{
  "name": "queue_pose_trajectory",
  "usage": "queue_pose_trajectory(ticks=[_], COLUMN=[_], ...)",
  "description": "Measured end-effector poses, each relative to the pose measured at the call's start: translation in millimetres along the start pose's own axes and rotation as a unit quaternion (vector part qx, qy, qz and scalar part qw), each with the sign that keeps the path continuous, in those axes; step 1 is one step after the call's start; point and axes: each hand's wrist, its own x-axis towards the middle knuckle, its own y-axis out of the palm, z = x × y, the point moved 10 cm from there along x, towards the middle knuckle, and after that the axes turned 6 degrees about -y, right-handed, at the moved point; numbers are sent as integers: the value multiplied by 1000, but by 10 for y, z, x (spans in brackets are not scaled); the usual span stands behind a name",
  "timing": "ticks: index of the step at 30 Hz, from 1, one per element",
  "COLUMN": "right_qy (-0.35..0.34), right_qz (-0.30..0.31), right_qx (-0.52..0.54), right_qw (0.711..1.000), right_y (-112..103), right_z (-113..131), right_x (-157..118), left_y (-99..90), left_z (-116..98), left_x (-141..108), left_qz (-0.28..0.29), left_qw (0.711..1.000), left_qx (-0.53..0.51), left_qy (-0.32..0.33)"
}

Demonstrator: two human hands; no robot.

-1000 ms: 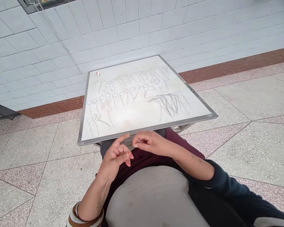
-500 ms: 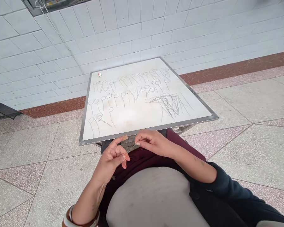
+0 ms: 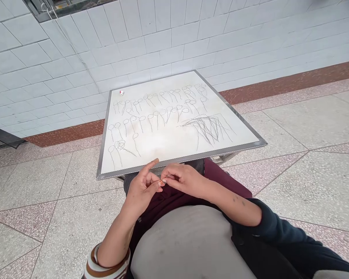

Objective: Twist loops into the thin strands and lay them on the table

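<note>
My left hand (image 3: 147, 188) pinches with thumb and a finger, while its index finger, with a tan wrap at the tip, points up toward the table edge. Meeting it fingertip to fingertip, my right hand (image 3: 184, 178) is closed in a pinch. Between them is a thin wire (image 3: 164, 181), mostly hidden by the fingers. Ahead, on the white table (image 3: 159, 145), lie rows of thin dark wires with looped ends (image 3: 151, 116). A loose bundle of unlooped wires (image 3: 211, 130) rests at the table's right side.
A small white and red object (image 3: 121, 93) sits at the table's far left corner. The grey metal rim (image 3: 180, 160) runs just beyond my hands. Behind the table stands a white tiled wall (image 3: 151, 50), with a cord (image 3: 69, 42) hanging at left.
My hands have come together; the strand that stretched between them is now mostly covered by fingers. My left hand has moved right and up, and my right hand slightly left.
</note>
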Motion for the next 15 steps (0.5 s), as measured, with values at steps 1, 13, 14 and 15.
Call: queue_pose_trajectory(ticks=[1,13,14,15], right_qy=[0,22,15,9], right_qz=[-3,-27,-29,-31], right_qx=[0,34,26,18], right_qw=[1000,999,999,999], right_y=[-5,-69,-72,-74], right_z=[-4,-89,-82,-78], right_x=[-6,-54,-52,-52], left_y=[1,-4,-1,1], left_z=[4,31,35,37], left_x=[21,57,62,66], left_qz=[-5,5,4,2], left_qw=[1000,1000,1000,1000], left_qx=[-3,-18,-20,-19], left_qy=[5,-6,-11,-15])
